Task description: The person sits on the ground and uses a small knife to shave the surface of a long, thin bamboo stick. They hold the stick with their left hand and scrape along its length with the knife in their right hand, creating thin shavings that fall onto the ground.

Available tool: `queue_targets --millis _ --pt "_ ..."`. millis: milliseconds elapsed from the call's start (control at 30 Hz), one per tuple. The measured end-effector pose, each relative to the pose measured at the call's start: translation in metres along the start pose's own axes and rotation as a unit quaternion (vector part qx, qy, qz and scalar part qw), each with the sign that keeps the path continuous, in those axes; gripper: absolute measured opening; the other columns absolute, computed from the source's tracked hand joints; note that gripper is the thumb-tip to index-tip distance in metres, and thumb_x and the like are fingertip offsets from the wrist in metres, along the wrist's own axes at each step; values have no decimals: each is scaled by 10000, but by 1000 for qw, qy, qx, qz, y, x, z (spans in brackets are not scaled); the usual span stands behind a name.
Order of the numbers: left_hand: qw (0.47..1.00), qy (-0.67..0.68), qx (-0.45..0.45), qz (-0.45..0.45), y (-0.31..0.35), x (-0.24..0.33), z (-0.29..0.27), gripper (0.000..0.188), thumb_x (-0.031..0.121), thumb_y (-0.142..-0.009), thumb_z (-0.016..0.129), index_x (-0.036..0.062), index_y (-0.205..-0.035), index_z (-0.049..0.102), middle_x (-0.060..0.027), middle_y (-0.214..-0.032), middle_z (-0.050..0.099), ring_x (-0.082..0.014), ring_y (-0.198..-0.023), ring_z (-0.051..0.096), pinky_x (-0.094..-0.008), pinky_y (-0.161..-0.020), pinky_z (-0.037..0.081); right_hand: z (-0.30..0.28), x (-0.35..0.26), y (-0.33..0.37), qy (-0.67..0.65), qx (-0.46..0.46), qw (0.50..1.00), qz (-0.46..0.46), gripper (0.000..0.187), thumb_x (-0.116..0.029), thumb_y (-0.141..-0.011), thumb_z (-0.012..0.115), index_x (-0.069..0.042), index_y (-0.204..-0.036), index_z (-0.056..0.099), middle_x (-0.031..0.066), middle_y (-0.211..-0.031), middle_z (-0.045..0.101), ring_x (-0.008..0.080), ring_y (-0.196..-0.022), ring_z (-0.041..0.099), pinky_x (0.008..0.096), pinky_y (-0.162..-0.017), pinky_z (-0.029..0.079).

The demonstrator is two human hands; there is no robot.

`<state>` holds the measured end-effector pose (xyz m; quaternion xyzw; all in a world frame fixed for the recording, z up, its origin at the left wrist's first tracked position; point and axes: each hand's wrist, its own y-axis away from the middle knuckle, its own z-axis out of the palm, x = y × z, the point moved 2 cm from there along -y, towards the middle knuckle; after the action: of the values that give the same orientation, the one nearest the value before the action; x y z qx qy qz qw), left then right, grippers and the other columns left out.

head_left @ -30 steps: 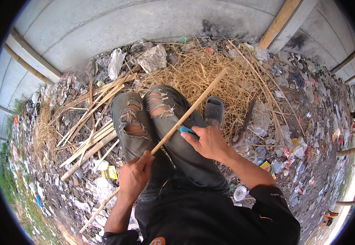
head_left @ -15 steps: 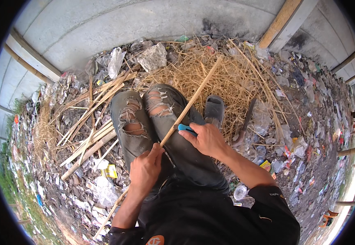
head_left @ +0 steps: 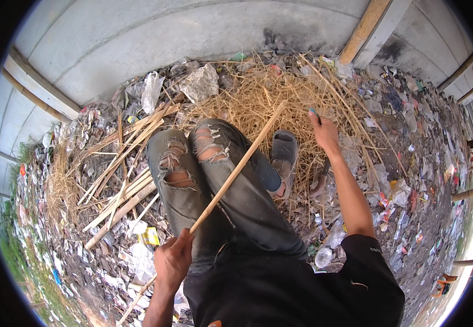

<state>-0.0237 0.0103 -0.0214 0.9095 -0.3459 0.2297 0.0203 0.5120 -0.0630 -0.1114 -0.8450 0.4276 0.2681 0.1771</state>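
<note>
A long, pale bamboo strip slants across my lap, its far end over the straw beyond my knees. My left hand is closed round its lower part, and the near end runs back under my left forearm. Out beyond my knees, to the right of the strip's far tip, my right hand is closed on a blue utility knife. Only a bit of the knife shows above the fingers. The knife is apart from the strip.
Dry straw and shavings cover the ground ahead. Split bamboo strips lie piled at left, near a pale rock. A sandal shows by my right leg, with a curved dark tool beside it. Litter surrounds me; a concrete wall stands ahead.
My right hand has moved forward and right with the utility knife, off the bamboo strip. My left hand has drawn the strip a little back toward me.
</note>
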Motion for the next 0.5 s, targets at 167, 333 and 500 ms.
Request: queue_targets --millis 167,333,500 --pt "1000 8 -19 -14 -12 12 5 233 218 -975 789 127 -1189 790 -116 -688 672 -360 -555 669 -460 -500 497 -9 -23 37 -97 5 994 -58 633 -545 -1075 610 10 -773 633 130 -601 552 245 -569 609 438 -569 435" --pt "1000 16 16 9 -43 28 33 233 246 -981 781 154 -1195 785 -125 -709 693 -378 -591 686 -485 -512 511 4 -100 112 -98 -137 970 -176 586 -526 -1063 625 2 -815 672 195 -601 584 407 -578 613 489 -564 453" --pt "999 -15 26 31 -72 53 47 203 273 -1015 735 162 -1183 761 -123 -715 679 -387 -610 690 -509 -522 524 10 -131 152 -52 -215 952 -212 643 -580 -1058 587 15 -845 703 249 -633 639 473 -660 685 534 -591 522"
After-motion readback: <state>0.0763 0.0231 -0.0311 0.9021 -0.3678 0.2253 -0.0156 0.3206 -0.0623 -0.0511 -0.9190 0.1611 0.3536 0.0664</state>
